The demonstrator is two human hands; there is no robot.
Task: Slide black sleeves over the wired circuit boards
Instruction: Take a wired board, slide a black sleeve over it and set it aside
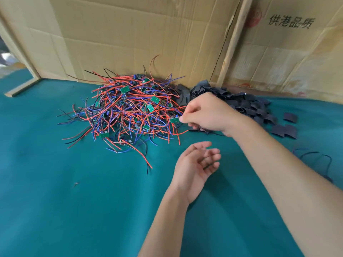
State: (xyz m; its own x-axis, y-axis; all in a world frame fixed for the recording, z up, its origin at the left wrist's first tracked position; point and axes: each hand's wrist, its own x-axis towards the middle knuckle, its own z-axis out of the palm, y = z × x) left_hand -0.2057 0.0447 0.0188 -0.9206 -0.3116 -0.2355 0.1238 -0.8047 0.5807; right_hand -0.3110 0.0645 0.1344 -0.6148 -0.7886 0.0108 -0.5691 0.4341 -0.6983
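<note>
Right hand (206, 112) pinches one circuit board (174, 119); left hand (194, 169) lies relaxed, empty.

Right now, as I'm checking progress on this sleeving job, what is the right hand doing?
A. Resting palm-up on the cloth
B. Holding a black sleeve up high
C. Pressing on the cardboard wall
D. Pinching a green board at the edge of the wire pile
D: the right hand has its fingertips closed on a small green circuit board at the near right edge of the wire pile, while the left hand lies open and holds nothing.
</note>
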